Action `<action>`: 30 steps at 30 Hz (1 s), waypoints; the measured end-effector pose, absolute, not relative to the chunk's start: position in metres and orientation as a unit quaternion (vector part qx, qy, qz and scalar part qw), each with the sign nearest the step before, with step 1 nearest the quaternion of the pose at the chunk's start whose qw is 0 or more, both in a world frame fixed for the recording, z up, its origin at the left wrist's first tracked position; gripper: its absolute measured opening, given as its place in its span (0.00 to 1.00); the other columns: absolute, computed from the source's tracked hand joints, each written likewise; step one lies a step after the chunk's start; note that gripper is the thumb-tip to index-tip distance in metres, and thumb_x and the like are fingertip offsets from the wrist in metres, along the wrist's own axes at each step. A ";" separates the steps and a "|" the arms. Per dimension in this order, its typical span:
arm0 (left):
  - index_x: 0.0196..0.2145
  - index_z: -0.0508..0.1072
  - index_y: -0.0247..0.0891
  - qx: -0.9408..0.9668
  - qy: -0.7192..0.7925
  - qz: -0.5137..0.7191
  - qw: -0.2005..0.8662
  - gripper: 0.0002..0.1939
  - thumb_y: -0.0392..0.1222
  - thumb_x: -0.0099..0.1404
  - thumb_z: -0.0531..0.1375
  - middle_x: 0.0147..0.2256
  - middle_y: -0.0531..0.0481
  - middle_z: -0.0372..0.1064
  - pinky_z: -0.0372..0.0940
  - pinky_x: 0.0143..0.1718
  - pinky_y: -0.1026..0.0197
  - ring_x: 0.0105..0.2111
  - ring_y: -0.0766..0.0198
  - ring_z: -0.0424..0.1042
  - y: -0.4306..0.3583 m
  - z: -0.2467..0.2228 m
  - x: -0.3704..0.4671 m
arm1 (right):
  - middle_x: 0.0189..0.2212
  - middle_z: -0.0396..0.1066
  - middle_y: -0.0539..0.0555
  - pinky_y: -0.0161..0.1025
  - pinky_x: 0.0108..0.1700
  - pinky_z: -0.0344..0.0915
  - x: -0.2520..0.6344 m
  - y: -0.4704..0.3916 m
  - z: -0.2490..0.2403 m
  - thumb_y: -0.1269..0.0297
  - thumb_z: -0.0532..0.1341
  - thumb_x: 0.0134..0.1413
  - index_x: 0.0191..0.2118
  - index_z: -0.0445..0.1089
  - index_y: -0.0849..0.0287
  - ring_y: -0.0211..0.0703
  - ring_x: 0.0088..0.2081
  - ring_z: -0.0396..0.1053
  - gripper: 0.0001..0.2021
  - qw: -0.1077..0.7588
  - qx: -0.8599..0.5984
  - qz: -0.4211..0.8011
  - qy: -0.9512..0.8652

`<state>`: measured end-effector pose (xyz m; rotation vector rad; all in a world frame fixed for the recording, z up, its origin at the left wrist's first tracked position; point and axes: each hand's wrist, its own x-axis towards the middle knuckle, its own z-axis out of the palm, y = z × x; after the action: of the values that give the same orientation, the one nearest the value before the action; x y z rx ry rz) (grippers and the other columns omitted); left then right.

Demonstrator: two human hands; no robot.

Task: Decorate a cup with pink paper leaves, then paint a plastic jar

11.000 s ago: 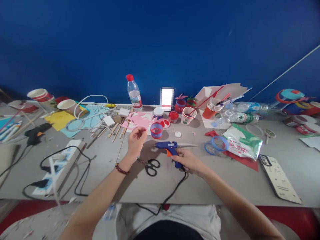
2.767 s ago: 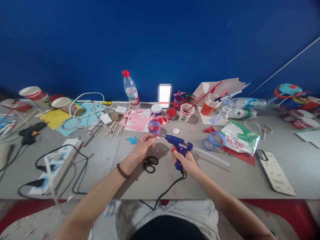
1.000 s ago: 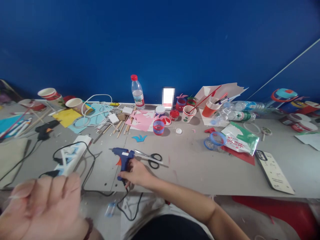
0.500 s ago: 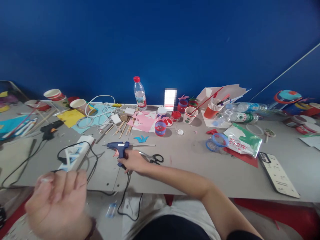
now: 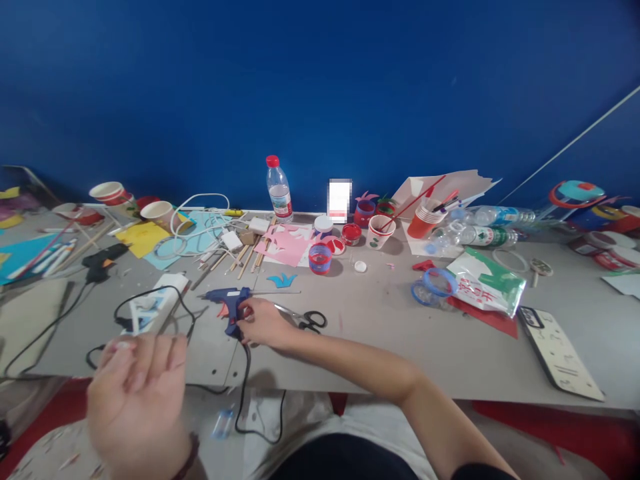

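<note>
Clasping the glue gun (image 5: 232,298), the right hand (image 5: 263,325) has moved toward the power strip (image 5: 163,301); left hand (image 5: 140,400) curled, contents unclear.

Grey table (image 5: 370,313) with scissors (image 5: 302,316), blue paper cutout (image 5: 281,282), phone (image 5: 561,353), red-capped bottle (image 5: 279,193).

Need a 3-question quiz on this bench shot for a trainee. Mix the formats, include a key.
1. True or false: the right grip is on the glue gun.

2. Multiple choice: what colour is the cap of the upright bottle?
A) green
B) red
C) white

3. Fill the gap: the black-handled ____ lie on the table, between the glue gun and the phone.

Key
1: True; it is at the glue gun's handle.
2: B, red.
3: scissors.
</note>
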<state>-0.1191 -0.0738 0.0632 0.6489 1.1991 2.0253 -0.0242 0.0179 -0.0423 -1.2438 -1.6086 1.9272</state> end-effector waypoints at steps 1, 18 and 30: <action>0.21 0.61 0.41 0.245 0.459 0.780 0.347 0.14 0.42 0.51 0.66 0.13 0.62 0.38 0.32 0.21 0.56 0.17 0.69 0.30 -0.073 0.063 -0.118 | 0.43 0.68 0.54 0.26 0.18 0.66 -0.016 0.018 -0.032 0.69 0.60 0.55 0.51 0.68 0.57 0.28 0.21 0.68 0.17 0.158 -0.437 0.675 -0.573; 0.23 0.71 0.40 0.300 0.527 0.666 0.434 0.15 0.48 0.46 0.72 0.12 0.64 0.46 0.52 0.20 0.66 0.15 0.74 0.49 -0.032 0.013 -0.042 | 0.52 0.74 0.56 0.47 0.56 0.64 0.165 0.124 -0.005 0.69 0.55 0.65 0.43 0.78 0.56 0.49 0.57 0.67 0.13 0.224 -0.406 0.191 -0.865; 0.24 0.73 0.36 0.333 0.558 0.633 0.421 0.15 0.48 0.45 0.71 0.16 0.58 0.59 0.55 0.20 0.68 0.18 0.73 0.56 -0.012 0.003 -0.017 | 0.43 0.77 0.59 0.40 0.49 0.65 0.164 0.130 -0.005 0.76 0.57 0.60 0.39 0.79 0.60 0.47 0.46 0.72 0.13 0.219 -0.433 0.231 -0.844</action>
<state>-0.0171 -0.0124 0.0034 0.8338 1.3980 1.5872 0.1641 0.1300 -0.0047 -1.1971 -2.3348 0.6394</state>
